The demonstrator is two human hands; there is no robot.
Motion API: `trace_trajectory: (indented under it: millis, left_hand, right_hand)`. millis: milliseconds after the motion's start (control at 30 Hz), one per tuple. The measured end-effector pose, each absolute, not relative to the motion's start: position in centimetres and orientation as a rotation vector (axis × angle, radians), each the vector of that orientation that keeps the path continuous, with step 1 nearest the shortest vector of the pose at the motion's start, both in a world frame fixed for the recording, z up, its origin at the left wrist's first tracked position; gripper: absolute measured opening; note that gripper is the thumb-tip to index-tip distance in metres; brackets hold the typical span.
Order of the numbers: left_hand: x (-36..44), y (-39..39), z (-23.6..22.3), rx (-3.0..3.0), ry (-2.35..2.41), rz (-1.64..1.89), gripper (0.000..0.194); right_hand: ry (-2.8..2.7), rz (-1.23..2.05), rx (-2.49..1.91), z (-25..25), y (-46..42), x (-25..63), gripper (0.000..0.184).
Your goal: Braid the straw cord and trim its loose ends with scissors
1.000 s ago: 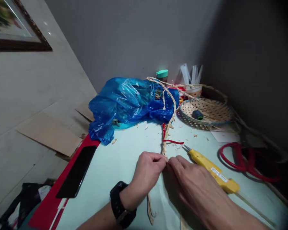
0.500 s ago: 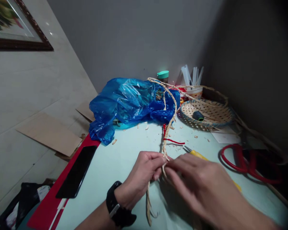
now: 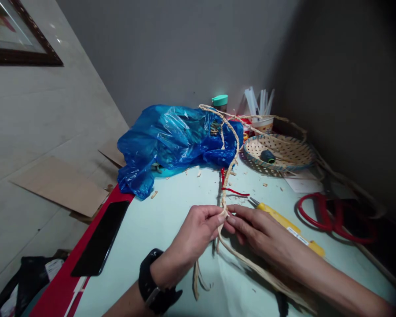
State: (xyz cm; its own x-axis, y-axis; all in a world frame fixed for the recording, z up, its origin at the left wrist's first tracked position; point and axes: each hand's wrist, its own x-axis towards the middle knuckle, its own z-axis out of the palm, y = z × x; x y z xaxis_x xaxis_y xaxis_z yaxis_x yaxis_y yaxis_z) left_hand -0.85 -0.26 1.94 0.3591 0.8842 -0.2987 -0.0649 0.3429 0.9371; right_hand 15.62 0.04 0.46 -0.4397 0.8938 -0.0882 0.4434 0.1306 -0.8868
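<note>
A pale plant-fibre braid (image 3: 232,165) runs down from the blue bag to my fingers at the middle of the table. My left hand (image 3: 199,226), with a black watch on its wrist, pinches the braid between thumb and fingers. Right beside it, my right hand (image 3: 251,224) is closed on the braid's strands at the same spot. One long loose strand (image 3: 251,264) passes under my right forearm toward the lower right. Shorter strand ends (image 3: 196,281) hang below my left hand. A red cord (image 3: 236,192) lies by the braid, just beyond my fingertips.
A blue plastic bag (image 3: 174,136) lies at the back. To its right stands a woven basket (image 3: 297,152) holding a dark thread spool (image 3: 267,156). Near my right arm are a yellow-handled tool (image 3: 280,218) and red-handled scissors (image 3: 320,213). A black phone (image 3: 102,237) rests at the left edge.
My right hand has come in closer to my left, its fingers now at the braid. A long strand now stretches toward the lower right under my right forearm. The view has shifted slightly.
</note>
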Motion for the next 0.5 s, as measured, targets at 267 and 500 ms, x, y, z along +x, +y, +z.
trace_trajectory:
  millis: [267, 500]
  left_hand:
    - [-0.94, -0.52, 1.26, 1.087, 1.023, 0.778, 0.021]
    - [-0.77, -0.72, 1.67, 0.985, 1.053, 0.777, 0.022]
  right_hand:
    - [-1.926, 1.14, -1.276, 0.66, -0.18, 15.63, 0.023]
    - [-1.765, 1.194, -1.407, 0.55, -0.39, 15.4, 0.025]
